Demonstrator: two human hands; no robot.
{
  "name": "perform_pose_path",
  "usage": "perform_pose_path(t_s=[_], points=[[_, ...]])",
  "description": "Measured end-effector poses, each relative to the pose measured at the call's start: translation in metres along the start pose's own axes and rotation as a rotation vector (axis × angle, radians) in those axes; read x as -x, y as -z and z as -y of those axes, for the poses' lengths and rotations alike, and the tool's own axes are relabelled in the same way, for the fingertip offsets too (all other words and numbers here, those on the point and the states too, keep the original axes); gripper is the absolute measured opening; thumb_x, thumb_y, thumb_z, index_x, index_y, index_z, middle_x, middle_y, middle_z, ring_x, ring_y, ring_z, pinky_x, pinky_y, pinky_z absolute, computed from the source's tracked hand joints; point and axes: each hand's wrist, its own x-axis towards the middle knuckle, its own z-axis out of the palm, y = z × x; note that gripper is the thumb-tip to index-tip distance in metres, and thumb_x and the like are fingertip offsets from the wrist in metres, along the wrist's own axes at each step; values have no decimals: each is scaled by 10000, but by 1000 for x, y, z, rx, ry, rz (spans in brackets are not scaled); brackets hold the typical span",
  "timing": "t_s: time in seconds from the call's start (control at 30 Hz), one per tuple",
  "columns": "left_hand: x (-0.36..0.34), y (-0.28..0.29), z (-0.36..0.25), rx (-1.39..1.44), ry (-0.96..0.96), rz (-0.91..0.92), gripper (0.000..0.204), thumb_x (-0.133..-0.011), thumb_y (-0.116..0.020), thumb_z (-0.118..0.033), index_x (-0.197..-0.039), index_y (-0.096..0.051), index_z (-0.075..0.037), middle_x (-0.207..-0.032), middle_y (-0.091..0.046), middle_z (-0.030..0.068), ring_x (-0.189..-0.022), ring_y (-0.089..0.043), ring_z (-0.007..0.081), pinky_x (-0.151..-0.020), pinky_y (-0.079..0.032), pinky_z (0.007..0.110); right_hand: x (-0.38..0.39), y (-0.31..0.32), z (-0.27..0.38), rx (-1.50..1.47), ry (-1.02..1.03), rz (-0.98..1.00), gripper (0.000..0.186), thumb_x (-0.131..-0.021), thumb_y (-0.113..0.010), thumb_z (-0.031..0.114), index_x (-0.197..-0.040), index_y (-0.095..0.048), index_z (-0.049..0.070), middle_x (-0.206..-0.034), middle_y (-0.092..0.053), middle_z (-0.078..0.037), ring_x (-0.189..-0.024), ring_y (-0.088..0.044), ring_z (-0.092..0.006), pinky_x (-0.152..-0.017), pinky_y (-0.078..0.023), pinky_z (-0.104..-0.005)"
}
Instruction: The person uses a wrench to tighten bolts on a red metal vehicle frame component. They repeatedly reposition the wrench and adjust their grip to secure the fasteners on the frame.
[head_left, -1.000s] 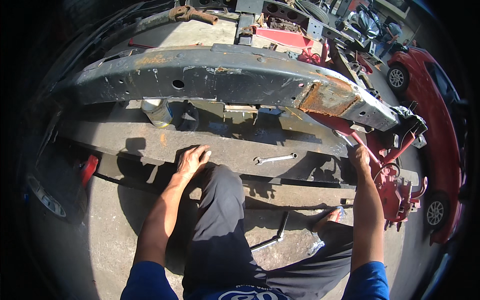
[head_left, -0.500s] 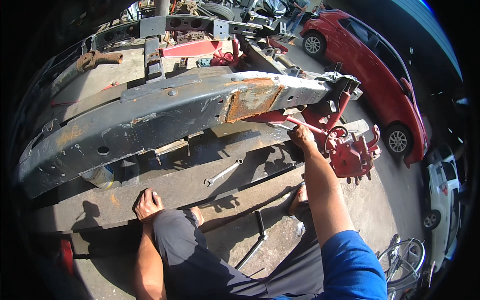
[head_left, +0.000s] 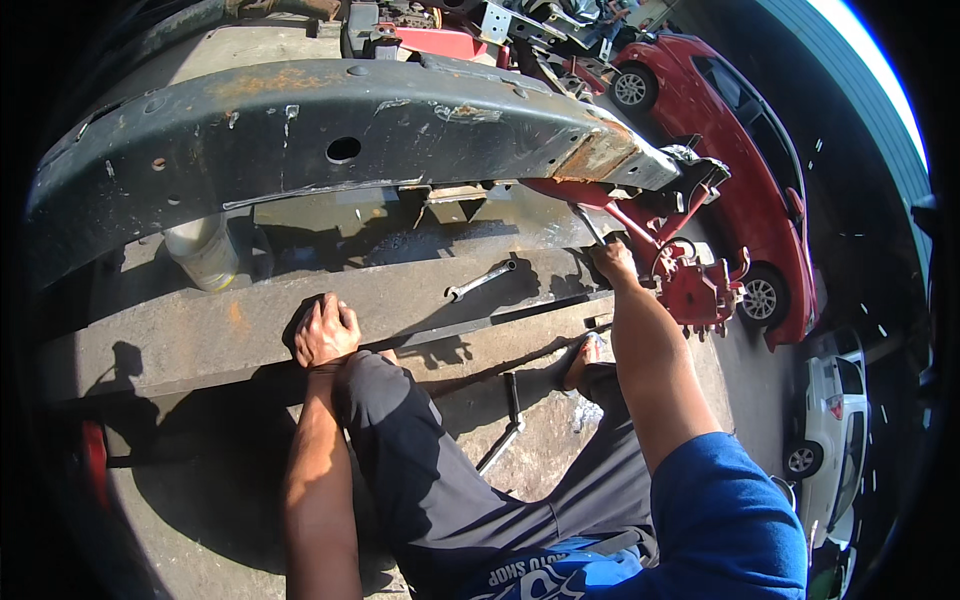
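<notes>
My right hand (head_left: 614,262) is closed round a slim silver wrench (head_left: 588,226), which points up and left beneath a red arm of the vehicle frame. The far end of that wrench is hard to make out there. My left hand (head_left: 327,331) leans on a flat grey beam (head_left: 400,300) beside my knee, its fingers resting on the surface and nothing seen in it. A combination wrench (head_left: 481,281) lies loose on the same beam, between my hands. Above them curves a large black frame rail (head_left: 270,130) with rusty patches.
A red hub assembly (head_left: 697,290) sits right of my right hand. Behind the beam stands a whitish bucket (head_left: 203,253). A long-handled bar tool (head_left: 508,425) lies between my legs. A red car (head_left: 735,165) and a white car (head_left: 836,410) are parked to the right.
The view has shifted, so the frame rail sits higher and further right. The wrench in my right hand now points more steeply upward. My left hand still rests on the beam.
</notes>
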Motion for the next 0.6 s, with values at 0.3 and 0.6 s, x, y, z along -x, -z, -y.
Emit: perform_pose_path(t_s=[0.3, 0.6], points=[[-36, 23, -20, 182, 336, 250, 266, -943, -656, -337, -1026, -679, -85, -770, -686, 115, -631, -679, 296, -583, -525, 420, 7, 2, -4, -92, 113, 6, 388, -869, -585, 271, -1051, -735, -37, -1100, -705, -295, -1074, -689, -425, -939, -549, -467], [-104, -82, -305, 1552, 615, 1000, 726, -1008, -592, -471, -1448, -432, 84, -1440, -527, 261, -1283, -582, 338, -1080, -471, 417, 0, 32, -20, -176, 230, 119, 336, -856, -644, 263, -1008, -763, -12, -1026, -742, -240, -1012, -731, -366, -885, -580, -422]])
